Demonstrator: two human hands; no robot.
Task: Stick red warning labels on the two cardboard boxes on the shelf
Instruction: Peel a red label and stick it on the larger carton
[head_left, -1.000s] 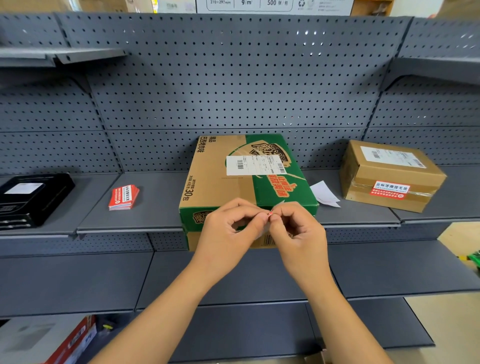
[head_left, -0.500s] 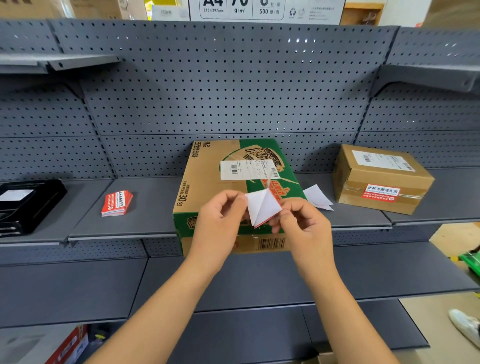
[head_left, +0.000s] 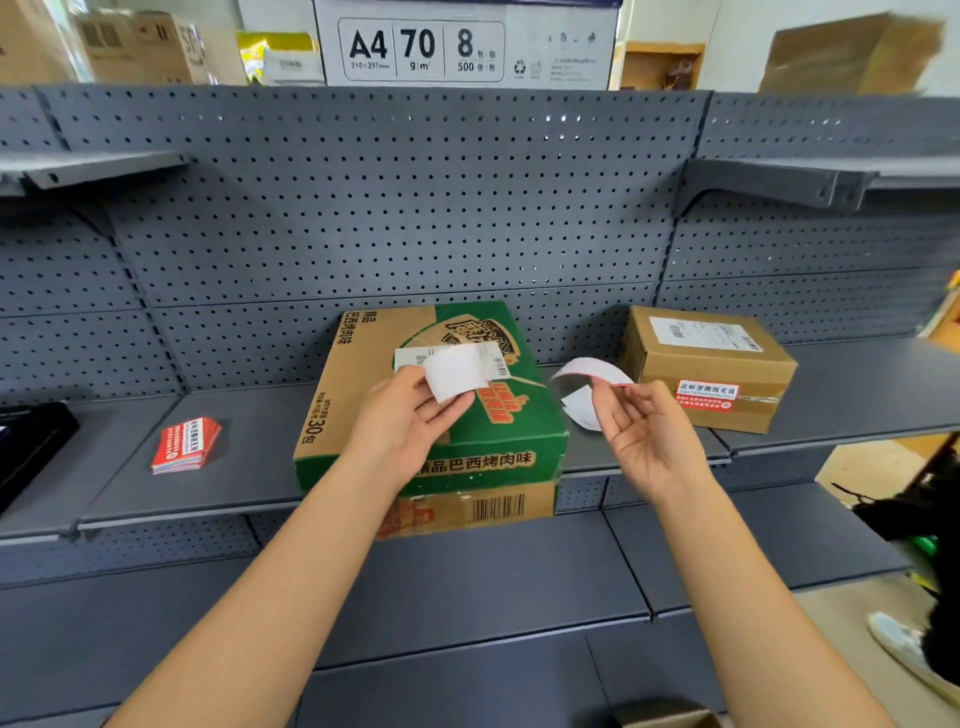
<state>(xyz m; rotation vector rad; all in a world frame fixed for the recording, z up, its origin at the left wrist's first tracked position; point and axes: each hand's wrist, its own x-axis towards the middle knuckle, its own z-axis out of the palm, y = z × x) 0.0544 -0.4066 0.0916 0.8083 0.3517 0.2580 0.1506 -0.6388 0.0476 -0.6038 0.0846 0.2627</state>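
Grey shelf (head_left: 249, 457): the brown box (head_left: 727, 364) already wore its red label (head_left: 707, 396); the green box (head_left: 519, 436) had none, left hand (head_left: 410, 421) pinching white backing (head_left: 454, 371), right hand (head_left: 644, 436) pinching a curled label (head_left: 592, 366), apart.

The big box (head_left: 358, 384) is green and tan, the small box (head_left: 748, 418) brown with a red label (head_left: 707, 396), the pegboard (head_left: 415, 218) grey.

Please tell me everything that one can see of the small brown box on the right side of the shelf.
The small brown box is plain cardboard, closed, sealed with clear tape. A white shipping label with barcodes lies on top; a red warning label with white print sits on its front face, across the tape. It stands flat on the grey shelf, turned slightly. The right hand overlaps its left edge in view; contact cannot be told.
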